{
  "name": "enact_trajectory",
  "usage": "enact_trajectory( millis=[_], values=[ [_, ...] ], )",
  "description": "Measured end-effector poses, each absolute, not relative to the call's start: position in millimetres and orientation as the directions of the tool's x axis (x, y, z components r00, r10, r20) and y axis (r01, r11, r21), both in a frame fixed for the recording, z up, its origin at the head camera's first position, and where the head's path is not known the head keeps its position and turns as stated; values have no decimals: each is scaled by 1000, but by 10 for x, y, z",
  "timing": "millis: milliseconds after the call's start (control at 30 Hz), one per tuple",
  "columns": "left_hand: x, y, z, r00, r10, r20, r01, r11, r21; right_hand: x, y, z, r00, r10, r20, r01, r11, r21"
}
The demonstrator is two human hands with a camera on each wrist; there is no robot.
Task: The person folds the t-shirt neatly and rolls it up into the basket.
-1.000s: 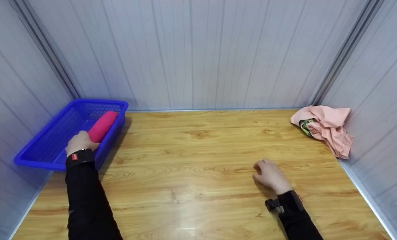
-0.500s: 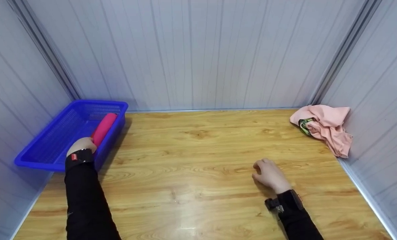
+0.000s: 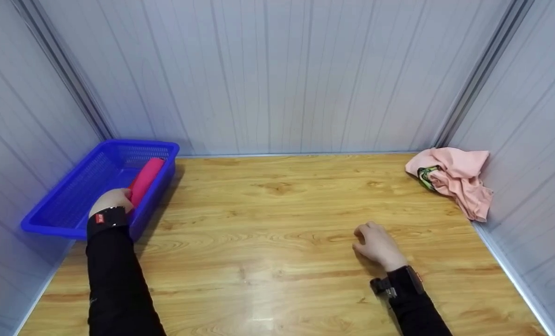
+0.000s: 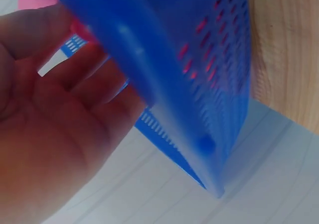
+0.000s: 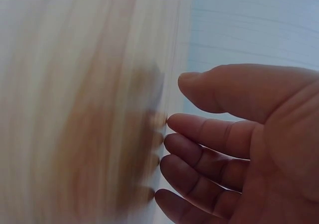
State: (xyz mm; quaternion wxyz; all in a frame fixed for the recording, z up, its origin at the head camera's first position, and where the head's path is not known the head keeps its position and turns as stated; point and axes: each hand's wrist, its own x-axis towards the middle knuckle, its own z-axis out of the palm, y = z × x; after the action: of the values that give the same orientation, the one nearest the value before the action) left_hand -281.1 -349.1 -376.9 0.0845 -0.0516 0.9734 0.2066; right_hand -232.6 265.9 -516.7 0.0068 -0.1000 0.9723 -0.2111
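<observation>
A long, rounded pink roll (image 3: 148, 178) with a red strip along its left side lies in the blue plastic basket (image 3: 67, 232), against the right wall. My left hand (image 3: 112, 200) reaches over the basket's near end, its fingers beside the near part of the roll. In the left wrist view the fingers extend behind the basket rim (image 4: 132, 45), their tips partly hidden, and a bit of red (image 4: 83, 31) shows between thumb and fingers. My right hand (image 3: 379, 246) rests on the table with fingertips down, loosely bent and holding nothing.
A crumpled light pink cloth (image 3: 459, 170) with a green and black printed patch lies at the far right against the wall. Pale panel walls (image 3: 287, 79) enclose the wooden table (image 3: 268, 210) at the back and both sides.
My left hand has lowered the pink roll deeper into the basket, then shifted slightly left and loosened around it. The right hand has stayed in place.
</observation>
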Motion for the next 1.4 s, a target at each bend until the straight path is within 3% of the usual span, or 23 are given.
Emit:
enact_trajectory(
  millis=[333,667,1167,1400],
  values=[
    [-3033,-3458,-3755,-988,-121,-100,-149,921,360,-2328,2656,-5167,-982,-190,20,-182,892,-413],
    [-3075,-3256,-3667,-997,-71,-37,-79,942,326,-2314,2658,-5168,-980,-198,28,-192,892,-409],
    [-3116,-2690,-3776,-986,21,163,67,956,285,-2303,2638,-5145,-980,-198,26,-191,894,-404],
    [-3118,-2374,-3900,-981,35,190,94,947,308,-2307,2641,-5138,-979,-201,33,-198,898,-393]
  ],
)
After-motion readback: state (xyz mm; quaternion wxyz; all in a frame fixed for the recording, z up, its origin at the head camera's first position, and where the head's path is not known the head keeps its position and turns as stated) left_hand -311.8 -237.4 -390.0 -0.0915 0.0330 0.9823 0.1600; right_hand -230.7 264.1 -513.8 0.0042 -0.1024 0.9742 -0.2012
